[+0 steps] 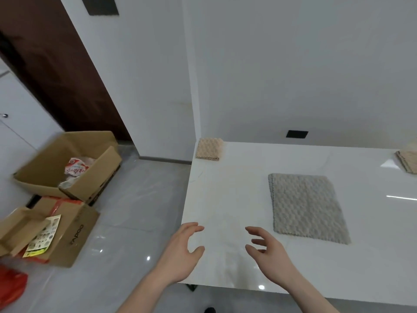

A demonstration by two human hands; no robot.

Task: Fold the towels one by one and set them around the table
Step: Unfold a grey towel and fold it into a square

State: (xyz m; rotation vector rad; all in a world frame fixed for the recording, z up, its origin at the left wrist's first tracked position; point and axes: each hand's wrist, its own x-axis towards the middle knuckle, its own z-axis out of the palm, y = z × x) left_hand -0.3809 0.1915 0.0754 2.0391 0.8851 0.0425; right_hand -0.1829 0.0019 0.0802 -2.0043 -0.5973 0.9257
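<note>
Head view: both hands (222, 251) empty, fingers spread, grey towel (308, 207) seemingly just right.

Two bare hands, left hand (180, 251) and right hand (268, 254), near front edge of white table (225, 195). Forearms bare to bottom of frame, no sleeve showing. No rings, watch or bracelet visible, though motion blur softens fingers. Nails short, apparently unpainted.

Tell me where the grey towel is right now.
In the head view, the grey towel lies flat on the white table, right of centre, just beyond the right hand.
</note>
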